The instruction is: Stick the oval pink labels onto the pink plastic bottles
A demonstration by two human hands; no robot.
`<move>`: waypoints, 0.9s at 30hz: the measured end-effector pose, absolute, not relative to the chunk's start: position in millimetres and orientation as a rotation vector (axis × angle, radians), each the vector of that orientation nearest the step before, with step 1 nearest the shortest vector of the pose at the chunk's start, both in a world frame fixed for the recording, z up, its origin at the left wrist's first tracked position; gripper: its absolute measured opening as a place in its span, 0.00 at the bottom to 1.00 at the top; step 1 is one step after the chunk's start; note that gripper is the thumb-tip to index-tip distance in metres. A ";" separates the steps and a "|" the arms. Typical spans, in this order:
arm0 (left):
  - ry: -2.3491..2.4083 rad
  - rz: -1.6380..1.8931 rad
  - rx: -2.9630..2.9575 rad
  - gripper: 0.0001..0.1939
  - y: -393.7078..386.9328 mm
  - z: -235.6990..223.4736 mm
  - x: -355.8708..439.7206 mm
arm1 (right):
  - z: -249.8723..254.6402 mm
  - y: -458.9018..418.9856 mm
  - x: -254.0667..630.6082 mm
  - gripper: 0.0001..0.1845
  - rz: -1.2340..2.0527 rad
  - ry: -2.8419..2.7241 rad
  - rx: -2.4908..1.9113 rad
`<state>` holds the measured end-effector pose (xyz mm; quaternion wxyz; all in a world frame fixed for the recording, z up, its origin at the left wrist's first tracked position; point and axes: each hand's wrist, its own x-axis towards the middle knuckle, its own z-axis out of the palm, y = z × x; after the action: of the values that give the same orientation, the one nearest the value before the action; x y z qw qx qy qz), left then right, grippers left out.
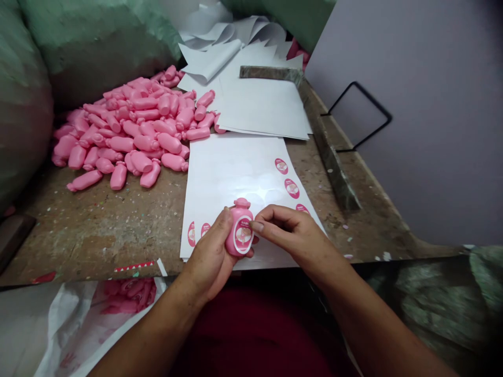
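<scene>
Upright in my left hand is a small pink plastic bottle, its cap end pointing away from me. My thumb lies along its left side, and fingertips show behind it on the right. On the bottle's front sits an oval pink label with a white border. My right hand pinches at the label's right edge between thumb and forefinger. Beneath both hands lies a white sticker sheet, with several oval labels left along its right side and lower left corner.
A heap of pink bottles covers the table's left back. Blank white sheets are stacked behind the sticker sheet. A metal angle bar runs along the right. Below the front edge, a white sack holds more pink bottles. Green sacks stand behind.
</scene>
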<state>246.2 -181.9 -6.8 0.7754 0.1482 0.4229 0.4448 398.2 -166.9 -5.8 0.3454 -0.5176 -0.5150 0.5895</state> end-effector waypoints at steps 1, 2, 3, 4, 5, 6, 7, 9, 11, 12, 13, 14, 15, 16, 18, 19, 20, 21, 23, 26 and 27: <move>0.906 0.958 0.316 0.16 -181.9 -7.0 246.3 | -5.9 -167.4 398.1 0.19 1.555 -1.325 -1.323; 0.890 0.950 0.307 0.16 -181.7 -7.1 246.3 | -5.9 -168.0 398.0 0.18 1.586 -1.307 -1.301; 0.871 0.936 0.294 0.16 -181.5 -7.3 246.2 | -5.8 -168.7 398.0 0.18 1.621 -1.282 -1.280; 0.852 0.918 0.279 0.16 -181.3 -7.4 246.1 | -5.6 -169.3 397.9 0.18 1.650 -1.254 -1.262; 0.837 0.900 0.264 0.17 -181.0 -7.4 245.9 | -5.4 -169.9 397.8 0.19 1.671 -1.231 -1.246; 0.828 0.887 0.255 0.17 -180.7 -7.3 245.6 | -5.1 -170.4 397.8 0.19 1.684 -1.214 -1.235; 0.824 0.879 0.253 0.17 -180.5 -7.2 245.3 | -4.9 -170.7 397.9 0.19 1.691 -1.204 -1.228; 0.817 0.875 0.264 0.18 -180.4 -7.2 244.7 | -4.8 -171.2 398.5 0.20 1.693 -1.200 -1.221; 0.812 0.890 0.289 0.18 -180.5 -8.0 244.2 | -5.5 -171.7 400.2 0.20 1.700 -1.196 -1.215; 0.815 0.913 0.302 0.17 -180.6 -8.6 244.0 | -6.1 -172.1 401.6 0.19 1.702 -1.187 -1.212; 0.826 0.944 0.316 0.17 -180.7 -9.5 243.9 | -6.9 -172.5 403.2 0.19 1.700 -1.171 -1.210; 0.847 0.979 0.330 0.16 -180.7 -10.3 243.8 | -7.6 -172.8 404.8 0.19 1.696 -1.149 -1.211; 0.872 1.008 0.343 0.15 -180.7 -11.0 243.9 | -8.1 -173.1 406.2 0.18 1.691 -1.126 -1.218; 0.893 1.028 0.348 0.15 -180.7 -11.4 244.0 | -8.3 -173.1 407.2 0.18 1.686 -1.112 -1.229; 0.906 1.030 0.330 0.14 -180.7 -11.0 244.7 | -7.3 -172.5 407.3 0.19 1.674 -1.133 -1.258; 0.897 1.023 0.316 0.14 -180.7 -10.1 245.3 | -6.4 -171.8 406.4 0.19 1.663 -1.167 -1.268; 0.881 1.012 0.301 0.14 -180.8 -8.9 246.1 | -5.3 -171.0 405.0 0.20 1.649 -1.204 -1.276; 0.866 1.000 0.292 0.14 -180.9 -7.3 246.8 | -4.2 -170.2 403.3 0.20 1.635 -1.237 -1.283; 0.852 0.979 0.294 0.15 -181.3 -4.0 248.2 | -2.7 -168.7 400.5 0.20 1.609 -1.281 -1.307; 0.857 0.978 0.309 0.15 -181.9 -0.6 249.1 | -2.9 -167.6 399.4 0.20 1.589 -1.312 -1.344; 0.862 0.979 0.311 0.15 -182.0 0.0 249.2 | -3.5 -167.5 399.8 0.20 1.584 -1.317 -1.343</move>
<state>249.2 -182.0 0.0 0.7834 0.1440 0.3996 0.4538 399.8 -167.5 -3.5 0.3344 -0.5148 -0.5047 0.6070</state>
